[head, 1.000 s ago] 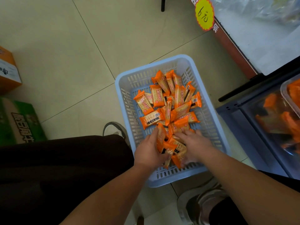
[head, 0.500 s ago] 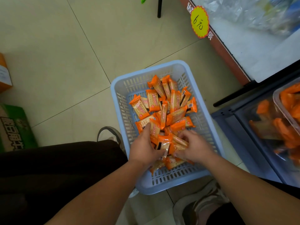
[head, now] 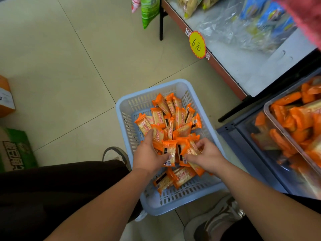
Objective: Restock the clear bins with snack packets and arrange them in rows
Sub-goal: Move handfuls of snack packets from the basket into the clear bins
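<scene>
Since the frame half a second back: both hands sit closer together, the gathered packets now stand upright between them, and the view has tipped up so more of the shelf shows.

Nearest: grey shoe (head: 217,221) at lower right, dark trouser leg (head: 52,188) at lower left, second shoe (head: 115,153) just beyond it. Both forearms reach forward over the near end of the blue basket (head: 173,207), which stands on the tiled floor (head: 69,66).

Left hand (head: 147,153): fingers curled round the left side of a bundle of packets (head: 171,150), thumb stretched out toward the heap. Right hand (head: 208,155): fingers curled on the bundle's right side, thumb low against the wrappers. Bundle is pressed between the two hands, over the basket's near half. Count of packets in the bundle: cannot tell.

A few orange packets lie flat on the basket floor under the hands. Loose packets (head: 173,115) are heaped in the far half, lying at mixed angles.

Right of the basket: clear bin (head: 278,123) holding more orange packets, not in neat rows as far as the blur allows.

Left edge: green carton (head: 15,150), orange box (head: 6,98) beyond it.

Far: white shelf (head: 243,66) with bagged goods, and a yellow price tag (head: 197,44) on its front edge.
</scene>
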